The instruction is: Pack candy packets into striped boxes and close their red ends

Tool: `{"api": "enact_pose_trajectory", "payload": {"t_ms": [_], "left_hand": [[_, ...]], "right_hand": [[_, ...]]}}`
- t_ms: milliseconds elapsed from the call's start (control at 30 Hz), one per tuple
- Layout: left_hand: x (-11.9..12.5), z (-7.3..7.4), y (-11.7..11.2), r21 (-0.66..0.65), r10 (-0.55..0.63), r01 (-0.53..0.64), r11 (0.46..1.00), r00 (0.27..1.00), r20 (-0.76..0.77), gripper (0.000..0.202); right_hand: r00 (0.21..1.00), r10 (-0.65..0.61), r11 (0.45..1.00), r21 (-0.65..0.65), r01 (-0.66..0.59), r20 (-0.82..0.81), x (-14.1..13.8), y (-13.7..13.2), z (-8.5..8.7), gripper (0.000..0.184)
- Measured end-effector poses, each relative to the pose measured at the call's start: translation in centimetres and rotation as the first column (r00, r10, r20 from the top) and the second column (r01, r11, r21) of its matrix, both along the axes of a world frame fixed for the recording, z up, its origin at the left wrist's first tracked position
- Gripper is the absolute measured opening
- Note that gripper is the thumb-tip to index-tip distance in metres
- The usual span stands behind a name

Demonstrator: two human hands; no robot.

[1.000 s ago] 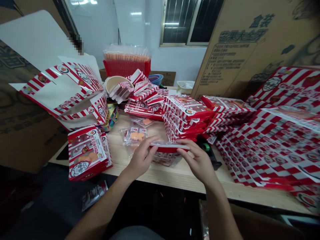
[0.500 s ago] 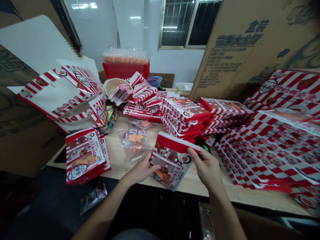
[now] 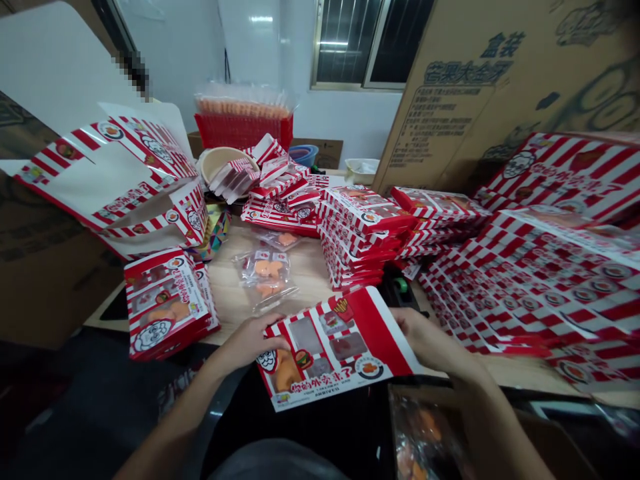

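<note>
A red-and-white striped window box point(image 3: 327, 380) is held tilted over the front edge of the table, its printed face toward me. Small orange pieces show through its windows. My left hand point(image 3: 256, 341) grips the box's left end, thumb on the front. At the right end my right hand point(image 3: 425, 337) is closed on the box, its fingers mostly hidden behind the red flap. Small clear packets with orange pieces point(image 3: 270, 269) lie on the wood just beyond the box. To the left, a short stack of the same boxes point(image 3: 167, 300) sits by the table edge.
Tall piles of striped boxes point(image 3: 520, 287) fill the right, with a smaller stack point(image 3: 367, 213) in the middle. An opened display carton point(image 3: 125, 180) stands left. Behind are a cream bowl point(image 3: 205, 163) and red tray point(image 3: 243, 130). An open carton with packets point(image 3: 425, 433) sits below.
The box has come lower and closer to me and has turned from upright to lengthwise. My right hand has shifted behind its right end; my left hand still holds the left side.
</note>
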State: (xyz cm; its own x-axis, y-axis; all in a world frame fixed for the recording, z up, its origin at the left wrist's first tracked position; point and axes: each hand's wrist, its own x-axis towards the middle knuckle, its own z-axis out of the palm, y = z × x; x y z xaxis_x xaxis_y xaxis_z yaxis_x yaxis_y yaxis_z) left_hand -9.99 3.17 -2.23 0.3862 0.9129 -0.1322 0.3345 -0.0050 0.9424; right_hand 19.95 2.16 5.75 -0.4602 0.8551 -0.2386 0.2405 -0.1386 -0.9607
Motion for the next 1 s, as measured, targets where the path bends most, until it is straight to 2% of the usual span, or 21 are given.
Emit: {"api": "enact_pose_trajectory", "payload": {"t_ms": [100,167,233,300,400,500,533,600,633,667,700,767,800,833,867,967,1000], "left_hand": [[0.2,-1.0,-0.4,-0.044,-0.02,0.02,0.999,1.0,0.019,0.029],[0.5,-1.6,-0.5,-0.076,-0.027,0.03,0.997,0.999,0.04,0.027],[0.5,-2.0,-0.7,-0.098,-0.029,0.035,0.995,0.998,0.056,0.026],[0.2,-2.3,-1.0,-0.116,-0.024,0.032,0.993,0.998,0.062,0.027],[-1.4,-3.0,-1.2,-0.172,0.08,-0.071,0.982,0.996,0.046,0.028],[-3.5,-4.0,-0.9,-0.18,0.24,-0.235,0.955,0.971,0.01,0.032],[-4.0,-4.4,-0.7,-0.164,0.288,-0.284,0.945,0.958,0.0,0.035],[-4.5,-5.1,0.0,-0.127,0.395,-0.394,0.91,0.918,-0.015,0.041],[-4.5,-5.3,0.3,-0.104,0.448,-0.448,0.888,0.894,-0.02,0.045],[-4.3,-5.6,0.6,-0.082,0.495,-0.495,0.865,0.869,-0.022,0.048],[-4.0,-5.8,0.9,-0.06,0.533,-0.533,0.844,0.846,-0.023,0.05],[-3.1,-6.2,1.4,-0.027,0.579,-0.58,0.814,0.815,-0.026,0.052],[-2.7,-6.5,1.6,-0.016,0.591,-0.591,0.806,0.806,-0.028,0.052],[-2.2,-6.7,1.7,-0.008,0.598,-0.599,0.801,0.801,-0.031,0.051],[-1.8,-6.9,1.8,-0.003,0.605,-0.605,0.796,0.796,-0.033,0.05],[-1.1,-7.4,2.0,-0.01,0.616,-0.616,0.787,0.787,-0.034,0.053],[-1.0,-7.5,2.0,-0.015,0.617,-0.618,0.786,0.786,-0.033,0.055]], "right_hand": [[0.996,0.085,0.995,0.059,-0.086,0.028,-0.9,-0.7,0.3,0.013],[0.997,0.079,0.993,0.092,-0.08,0.019,-1.1,-0.7,0.0,0.015],[0.999,0.009,0.986,0.167,-0.017,0.048,-0.5,-0.2,-0.4,0.013],[0.984,-0.144,0.943,0.316,0.103,0.109,0.9,0.7,-0.7,0.015],[0.89,-0.438,0.812,0.479,0.332,0.126,4.4,1.9,-0.4,0.026],[0.773,-0.624,0.686,0.555,0.471,0.115,7.7,1.8,1.2,0.029],[0.725,-0.68,0.619,0.615,0.489,0.108,8.4,1.5,1.9,0.028],[0.589,-0.805,0.428,0.759,0.491,0.073,8.7,0.9,3.2,0.022],[0.536,-0.842,0.354,0.812,0.464,0.06,8.4,0.7,3.5,0.02],[0.525,-0.848,0.334,0.845,0.416,0.077,7.9,0.6,3.6,0.018],[0.561,-0.816,0.384,0.856,0.345,0.14,7.3,0.8,3.4,0.017],[0.687,-0.635,0.594,0.792,0.143,0.352,6.0,1.5,2.4,0.014],[0.716,-0.539,0.672,0.739,0.047,0.444,5.5,1.9,1.8,0.014],[0.708,-0.496,0.705,0.709,-0.009,0.502,5.1,2.4,1.1,0.017],[0.679,-0.511,0.7,0.714,-0.028,0.527,4.9,2.7,0.6,0.023],[0.594,-0.615,0.605,0.793,-0.065,0.518,4.8,3.3,0.0,0.03],[0.585,-0.604,0.605,0.789,-0.107,0.542,4.8,3.3,0.0,0.03]]}}
